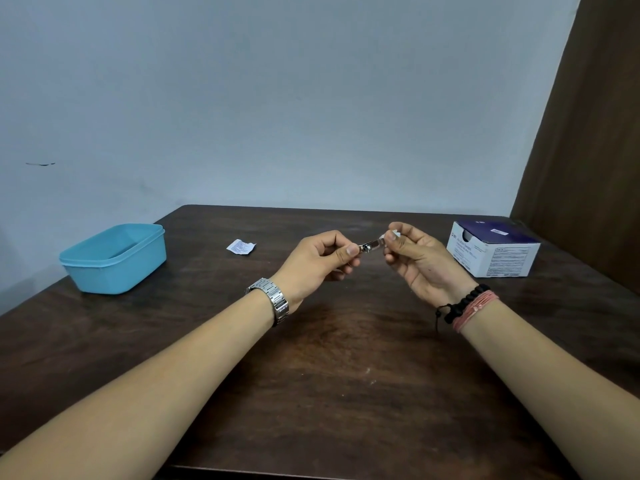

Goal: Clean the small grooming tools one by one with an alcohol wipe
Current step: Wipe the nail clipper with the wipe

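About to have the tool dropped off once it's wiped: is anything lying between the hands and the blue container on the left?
Nothing visible blocks that path. The left hand holds the metal tool above the table; the blue container stands open. The torn wrapper lies flat, farther back.

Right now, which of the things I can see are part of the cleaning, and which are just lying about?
Part of the job:
- small metal tool, pinched by the left hand
- alcohol wipe, pinched by the right hand on the tool's tip
- box of wipes

Lying about:
- torn wrapper
- blue tub, contents not visible
- wooden table
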`<state>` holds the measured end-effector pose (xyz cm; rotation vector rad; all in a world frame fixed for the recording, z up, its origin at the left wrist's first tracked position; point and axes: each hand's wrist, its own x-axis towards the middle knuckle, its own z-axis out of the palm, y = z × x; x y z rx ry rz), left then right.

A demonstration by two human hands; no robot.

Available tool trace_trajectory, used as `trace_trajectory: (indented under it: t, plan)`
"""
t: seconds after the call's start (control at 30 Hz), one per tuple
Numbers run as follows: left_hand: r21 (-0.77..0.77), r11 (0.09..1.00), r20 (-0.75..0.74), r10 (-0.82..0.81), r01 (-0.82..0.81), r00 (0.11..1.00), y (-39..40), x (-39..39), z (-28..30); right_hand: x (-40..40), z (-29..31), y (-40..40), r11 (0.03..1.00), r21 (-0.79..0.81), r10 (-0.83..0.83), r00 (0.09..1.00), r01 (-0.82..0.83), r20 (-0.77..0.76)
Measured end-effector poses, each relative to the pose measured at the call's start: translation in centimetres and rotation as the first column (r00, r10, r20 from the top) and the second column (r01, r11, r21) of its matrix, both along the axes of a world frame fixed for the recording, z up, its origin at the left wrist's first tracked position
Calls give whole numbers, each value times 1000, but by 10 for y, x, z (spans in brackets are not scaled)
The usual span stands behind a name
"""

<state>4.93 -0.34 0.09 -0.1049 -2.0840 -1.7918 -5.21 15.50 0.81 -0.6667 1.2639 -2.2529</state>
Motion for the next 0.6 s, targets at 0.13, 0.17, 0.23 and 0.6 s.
trace_trajectory:
  t: [0.13,0.17,0.23,0.6]
  plan:
    - [27,1000,-13,-5,6,1000,0,1,1,-2,1,2,1000,-20,-17,1000,17,9]
    - [39,999,-14,-6,6,1000,0,1,1,-3,0,2,999,-25,-24,1000,24,10]
    - [70,998,-14,1,0,1000,-2,2,1,-5,0,4,998,-25,-49,999,49,-1]
    - [116,989,38,89,-93,995,-6,1,2,2,-5,0,853,215,-160,629,476,-761]
